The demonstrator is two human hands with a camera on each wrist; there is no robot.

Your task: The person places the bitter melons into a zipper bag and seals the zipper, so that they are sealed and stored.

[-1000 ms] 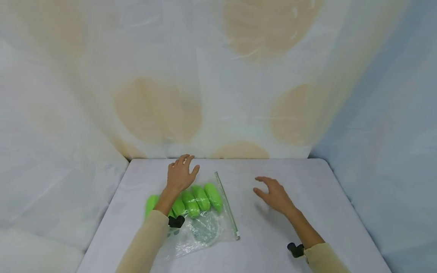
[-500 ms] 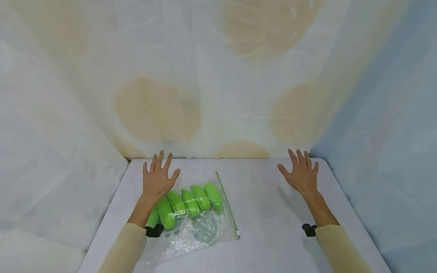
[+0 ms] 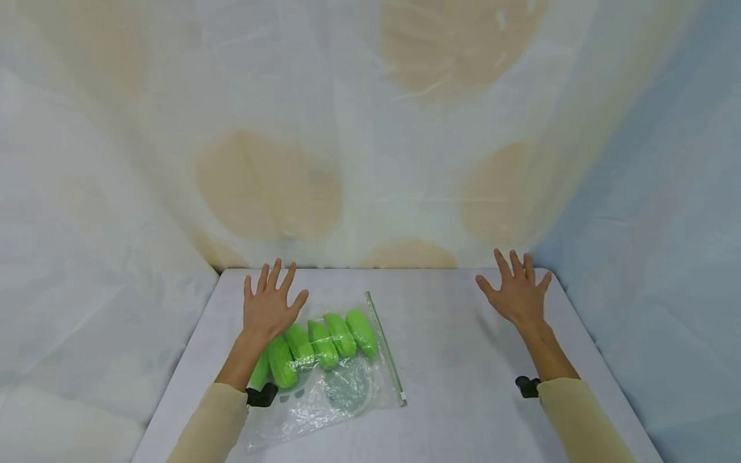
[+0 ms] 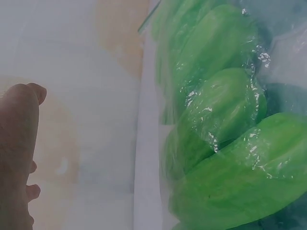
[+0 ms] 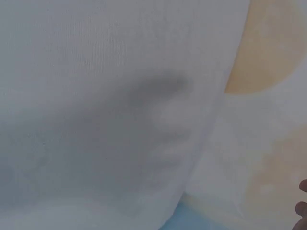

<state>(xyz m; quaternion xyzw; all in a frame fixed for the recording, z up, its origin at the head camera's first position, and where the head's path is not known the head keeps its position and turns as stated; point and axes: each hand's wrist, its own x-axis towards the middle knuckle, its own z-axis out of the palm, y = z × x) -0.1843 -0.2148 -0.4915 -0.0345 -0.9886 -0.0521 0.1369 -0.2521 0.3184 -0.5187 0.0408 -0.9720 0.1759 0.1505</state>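
Several bright green, elongated vegetable-like pieces (image 3: pixel 323 345) lie side by side in a clear zip bag (image 3: pixel 315 411) on the left half of the table. In the left wrist view the same green pieces (image 4: pixel 240 177) fill the right side, shiny plastic over them. My left hand (image 3: pixel 267 310) hovers with fingers spread above the bag's far left part and holds nothing; its forearm hides part of the leftmost piece. Over the table's right side my right hand (image 3: pixel 517 297) is raised, fingers spread, holding nothing. Only fingertips (image 5: pixel 302 208) show in the right wrist view.
The bag's green zip edge (image 3: pixel 386 350) points toward the middle of the white table (image 3: pixel 451 411). Pale sheeting with tan round patches (image 3: pixel 269 186) hangs behind the table, and sheets stand at both sides. My right hand's shadow (image 5: pixel 110 143) falls on the tabletop.
Both hands have moved apart and their fingers have spread: the left went left, uncovering more green pieces, and the right went right and farther away. The bag has stayed in place.
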